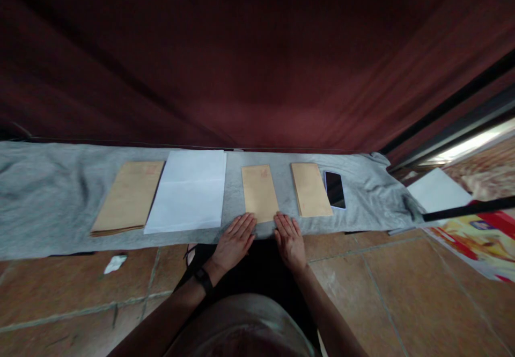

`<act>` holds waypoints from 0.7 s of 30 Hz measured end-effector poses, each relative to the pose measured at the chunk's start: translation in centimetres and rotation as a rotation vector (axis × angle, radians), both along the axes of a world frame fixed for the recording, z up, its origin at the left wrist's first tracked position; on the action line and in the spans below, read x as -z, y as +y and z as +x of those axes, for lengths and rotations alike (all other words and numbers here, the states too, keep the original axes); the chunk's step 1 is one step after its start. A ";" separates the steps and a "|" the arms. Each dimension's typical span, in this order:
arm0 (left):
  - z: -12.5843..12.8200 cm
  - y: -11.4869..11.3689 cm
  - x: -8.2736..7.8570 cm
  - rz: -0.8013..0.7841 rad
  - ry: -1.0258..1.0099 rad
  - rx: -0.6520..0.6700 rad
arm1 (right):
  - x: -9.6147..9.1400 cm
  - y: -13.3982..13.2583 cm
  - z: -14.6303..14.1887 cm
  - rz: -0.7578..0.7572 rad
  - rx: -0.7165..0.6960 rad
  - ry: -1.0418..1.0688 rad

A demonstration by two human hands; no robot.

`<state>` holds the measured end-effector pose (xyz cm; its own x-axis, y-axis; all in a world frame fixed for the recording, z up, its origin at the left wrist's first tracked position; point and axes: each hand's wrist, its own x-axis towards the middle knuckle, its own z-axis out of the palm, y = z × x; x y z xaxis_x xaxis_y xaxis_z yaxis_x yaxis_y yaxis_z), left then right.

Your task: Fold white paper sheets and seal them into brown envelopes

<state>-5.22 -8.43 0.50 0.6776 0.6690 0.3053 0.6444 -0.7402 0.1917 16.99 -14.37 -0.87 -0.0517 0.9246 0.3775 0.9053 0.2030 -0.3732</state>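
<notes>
Two bare hands lie palm down at the near end of a brown envelope (259, 193), fingers straight and close together, neither gripping anything. The left hand (234, 243), with a dark band (203, 280) at its wrist, has its fingertips on the near left corner; the right hand (291, 243) meets the near right corner. This even, flat touch looks suited to keeping the paper square and steady without creasing it.

The envelope lies just ahead of and between the hands, its long axis running away from the person, the far end leaning slightly left, a reddish print at its far right corner.

Beyond the left hand lie white sheets (187, 190), then a stack of larger brown envelopes (131, 193); beyond the right, a small envelope stack (310, 190), then a phone (335, 189). This spread along the cloth-covered worktop (235, 196) probably leaves each pile within reach.
</notes>
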 end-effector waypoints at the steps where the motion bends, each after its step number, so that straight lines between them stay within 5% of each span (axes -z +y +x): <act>1: 0.2 0.0 -0.1 -0.006 0.001 -0.008 | 0.1 0.0 0.0 0.004 0.005 -0.001; 7: 2.9 2.0 -0.9 -0.085 0.057 0.014 | 0.4 -0.1 0.0 0.012 0.019 -0.014; 14: 5.7 8.6 -0.5 -0.131 0.109 0.087 | 1.3 0.1 0.0 0.020 0.031 0.003; 21: 7.7 14.2 -0.3 -0.101 0.097 -0.049 | 0.9 0.3 -0.1 0.026 0.042 0.042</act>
